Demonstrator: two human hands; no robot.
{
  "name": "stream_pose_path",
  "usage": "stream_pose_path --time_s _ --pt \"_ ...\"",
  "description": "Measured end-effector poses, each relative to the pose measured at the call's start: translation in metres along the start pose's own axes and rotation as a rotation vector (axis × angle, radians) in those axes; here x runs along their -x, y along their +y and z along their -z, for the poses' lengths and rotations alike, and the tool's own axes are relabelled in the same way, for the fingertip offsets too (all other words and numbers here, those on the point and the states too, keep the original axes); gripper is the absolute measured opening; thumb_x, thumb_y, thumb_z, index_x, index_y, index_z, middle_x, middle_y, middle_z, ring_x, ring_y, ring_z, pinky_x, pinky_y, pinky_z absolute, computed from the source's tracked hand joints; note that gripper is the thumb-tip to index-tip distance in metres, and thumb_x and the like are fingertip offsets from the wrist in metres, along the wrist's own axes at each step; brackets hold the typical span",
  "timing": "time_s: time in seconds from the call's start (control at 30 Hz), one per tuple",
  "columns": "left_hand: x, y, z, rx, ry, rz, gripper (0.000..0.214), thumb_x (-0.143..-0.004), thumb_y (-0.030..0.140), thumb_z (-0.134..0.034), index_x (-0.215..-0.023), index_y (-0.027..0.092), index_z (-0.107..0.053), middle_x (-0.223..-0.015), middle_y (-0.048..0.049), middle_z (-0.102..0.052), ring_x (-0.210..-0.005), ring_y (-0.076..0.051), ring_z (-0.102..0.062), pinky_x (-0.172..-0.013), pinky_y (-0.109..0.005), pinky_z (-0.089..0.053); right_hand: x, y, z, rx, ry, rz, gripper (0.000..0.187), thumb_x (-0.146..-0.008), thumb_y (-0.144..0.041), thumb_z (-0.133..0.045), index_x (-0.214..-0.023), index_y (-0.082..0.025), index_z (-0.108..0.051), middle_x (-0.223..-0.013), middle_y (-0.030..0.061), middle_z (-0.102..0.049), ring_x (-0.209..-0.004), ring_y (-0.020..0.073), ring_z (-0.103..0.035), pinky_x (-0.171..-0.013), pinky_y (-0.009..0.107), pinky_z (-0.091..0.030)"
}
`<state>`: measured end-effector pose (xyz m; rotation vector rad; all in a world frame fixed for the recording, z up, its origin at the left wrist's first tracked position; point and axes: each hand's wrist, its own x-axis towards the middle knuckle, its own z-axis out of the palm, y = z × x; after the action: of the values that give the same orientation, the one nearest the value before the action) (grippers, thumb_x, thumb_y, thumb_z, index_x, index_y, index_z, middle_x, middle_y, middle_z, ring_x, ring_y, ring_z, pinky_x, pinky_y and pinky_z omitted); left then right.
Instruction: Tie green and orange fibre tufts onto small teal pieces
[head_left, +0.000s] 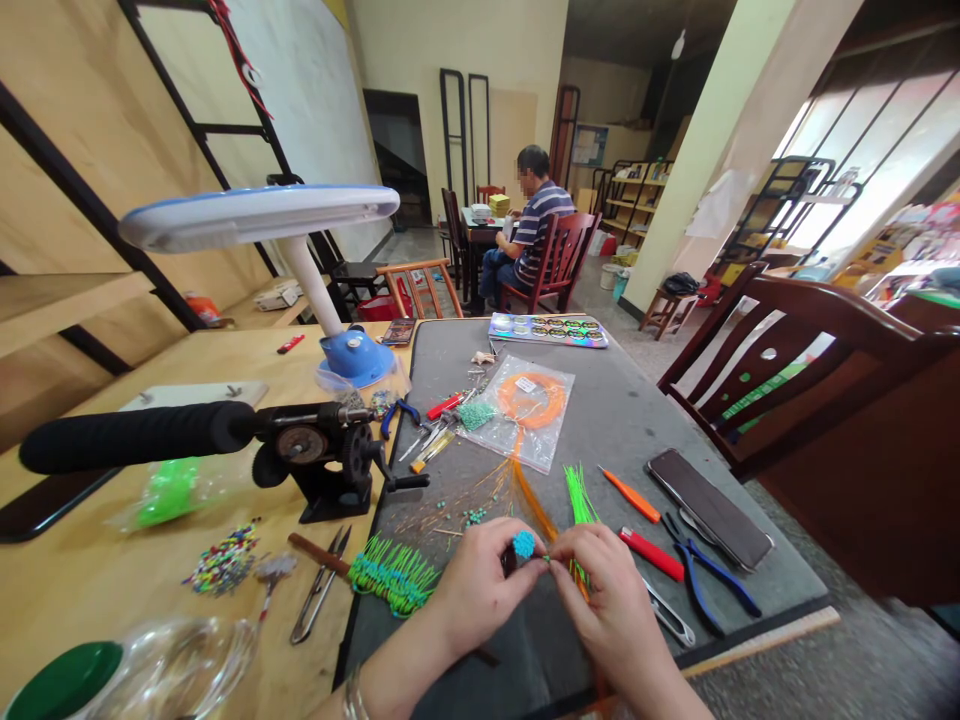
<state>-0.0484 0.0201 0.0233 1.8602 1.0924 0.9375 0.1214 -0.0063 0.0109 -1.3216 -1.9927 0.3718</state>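
Note:
My left hand (pixel 484 572) is closed, with a round cluster of small turquoise beads (pixel 523 544) showing between thumb and forefinger. My right hand (pixel 606 578) meets it fingertip to fingertip, pinching a tiny greenish piece too small to name. Orange filament (pixel 529 492) trails from a clear bag (pixel 553 405) holding an orange coil and passes behind my hands. Bright green strands (pixel 579 495) lie just beyond my right hand. Left of my left wrist rests a brown stick wound with green strands and blue-green beads (pixel 390 578).
Blue-handled pliers (pixel 712 580), a red lighter (pixel 651 554), an orange-handled tool (pixel 631 494) and a phone (pixel 709 505) lie at right. A black hand-cranked winder (pixel 322 460), scissors (pixel 321 585) and a lamp (pixel 352 355) occupy the left. A person (pixel 536 225) sits at a far table.

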Motion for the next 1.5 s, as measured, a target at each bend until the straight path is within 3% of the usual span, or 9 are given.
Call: stream_pose_path --time_s 0.37,0.63,0.73,0.97,1.07,1.2,1.27,1.5 --pt "-0.002 -0.007 0.003 0.062 -0.112 0.106 0.014 -0.072 0.023 -0.070 -0.063 0.014 -0.065 -0.061 0.0006 -0.062 -0.061 -0.013 -0.053 -0.058 -0.021 -0.037 -0.001 0.003 0.005 0.031 -0.055 0.151 0.014 -0.087 -0.016 -0.053 -0.092 -0.024 -0.062 -0.092 0.0050 -0.069 -0.092 0.0221 -0.058 -0.083 0.041 -0.046" --pt "0.004 0.006 0.006 0.012 -0.158 0.105 0.005 -0.070 0.012 -0.058 -0.066 0.015 -0.060 -0.057 0.0051 -0.051 -0.054 -0.009 -0.043 -0.052 -0.020 -0.031 0.000 -0.001 0.005 -0.020 -0.053 0.118 0.014 -0.077 -0.010 -0.057 -0.081 -0.023 -0.059 -0.089 0.0027 -0.068 -0.090 0.0217 -0.058 -0.082 0.040 -0.045" --pt "0.005 0.010 0.007 0.014 -0.154 0.118 0.002 -0.071 0.015 -0.059 -0.072 0.015 -0.061 -0.061 0.0050 -0.053 -0.055 -0.009 -0.043 -0.052 -0.019 -0.032 0.001 -0.002 0.005 -0.029 -0.047 0.115 0.014 -0.077 -0.010 -0.056 -0.082 -0.023 -0.058 -0.089 0.0032 -0.067 -0.090 0.0219 -0.058 -0.082 0.040 -0.044" --pt "0.011 0.012 0.014 -0.103 -0.136 0.112 0.011 -0.075 0.017 -0.057 -0.065 0.015 -0.060 -0.057 0.0046 -0.051 -0.056 -0.010 -0.044 -0.052 -0.021 -0.031 0.002 -0.002 0.003 0.001 -0.069 0.139 0.012 -0.077 -0.012 -0.056 -0.081 -0.023 -0.059 -0.090 0.0030 -0.067 -0.092 0.0216 -0.057 -0.087 0.042 -0.042" --pt "0.024 0.011 0.029 -0.208 -0.145 0.101 0.008 -0.077 0.018 -0.057 -0.071 0.017 -0.061 -0.064 0.0030 -0.057 -0.061 -0.011 -0.050 -0.058 -0.021 -0.035 0.002 -0.004 0.002 0.038 -0.129 0.146 0.011 -0.077 -0.013 -0.057 -0.080 -0.024 -0.060 -0.093 0.0029 -0.067 -0.095 0.0218 -0.057 -0.092 0.045 -0.039" --pt "0.049 0.005 0.047 -0.430 -0.284 0.107 0.009 -0.072 0.023 -0.068 -0.078 0.020 -0.061 -0.082 0.0017 -0.061 -0.074 -0.015 -0.056 -0.065 -0.023 -0.038 -0.001 -0.009 0.000 0.101 -0.278 0.248 0.011 -0.079 -0.016 -0.058 -0.082 -0.025 -0.063 -0.101 0.0017 -0.067 -0.101 0.0220 -0.054 -0.100 0.051 -0.030" --pt "0.059 -0.001 0.051 -0.548 -0.318 0.128 0.007 -0.074 0.019 -0.065 -0.080 0.021 -0.061 -0.090 0.0002 -0.061 -0.078 -0.016 -0.058 -0.067 -0.024 -0.038 -0.003 -0.011 -0.001 0.126 -0.347 0.316 0.013 -0.078 -0.015 -0.060 -0.083 -0.026 -0.063 -0.106 0.0008 -0.066 -0.106 0.0223 -0.052 -0.104 0.052 -0.025" --pt "0.064 -0.011 0.049 -0.574 -0.239 0.105 0.014 -0.082 0.008 -0.050 -0.078 0.020 -0.057 -0.089 0.0001 -0.059 -0.081 -0.015 -0.057 -0.069 -0.024 -0.039 -0.007 -0.012 -0.007 0.128 -0.423 0.395 0.007 -0.079 -0.020 -0.063 -0.082 -0.026 -0.064 -0.111 -0.0013 -0.065 -0.110 0.0221 -0.049 -0.109 0.052 -0.018"
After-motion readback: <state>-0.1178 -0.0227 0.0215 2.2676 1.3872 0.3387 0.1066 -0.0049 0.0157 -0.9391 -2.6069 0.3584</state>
